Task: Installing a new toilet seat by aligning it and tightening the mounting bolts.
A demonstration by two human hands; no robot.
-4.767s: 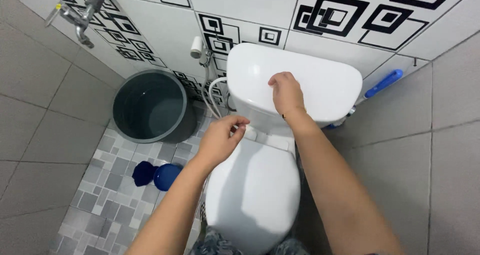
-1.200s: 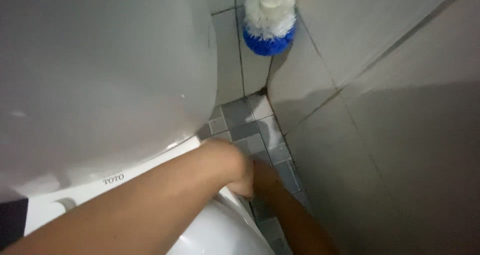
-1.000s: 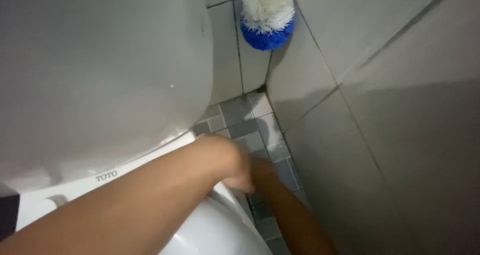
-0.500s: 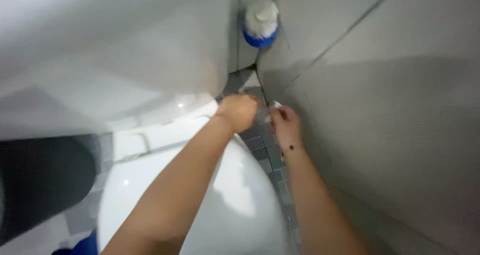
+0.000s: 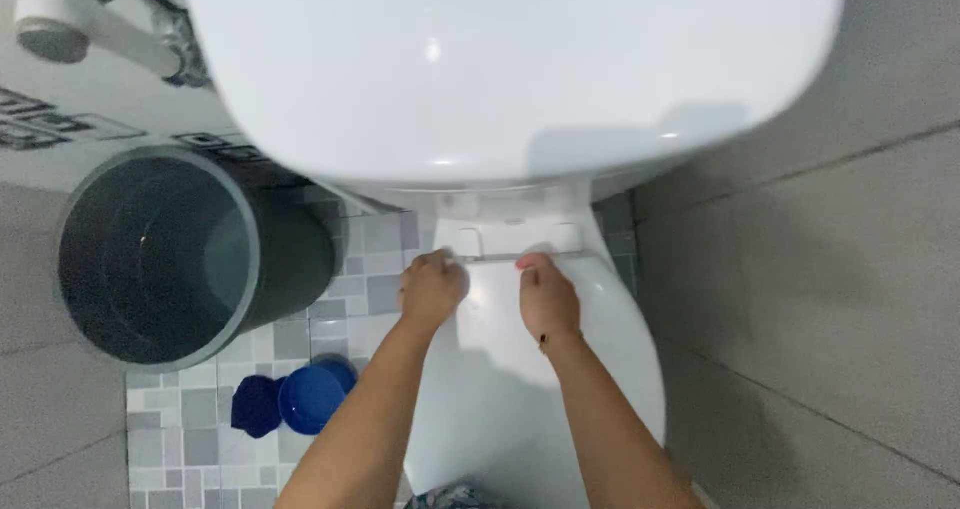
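Both hands (image 5: 490,294) shifted onto toilet lid (image 5: 530,389)

Toilet tank (image 5: 510,69) and lid (image 5: 530,369) — glossy, smooth white ceramic or plastic. Bucket (image 5: 170,254) — matt grey plastic. Dipper (image 5: 305,399), near left, shiny blue plastic. Right wall tiles (image 5: 820,299) matt grey.

Small bathroom: grey tiled wall (image 5: 830,269) at right, grey mosaic floor (image 5: 190,419), a large dark bucket (image 5: 170,259) of water, a blue scoop (image 5: 300,399) beside it.
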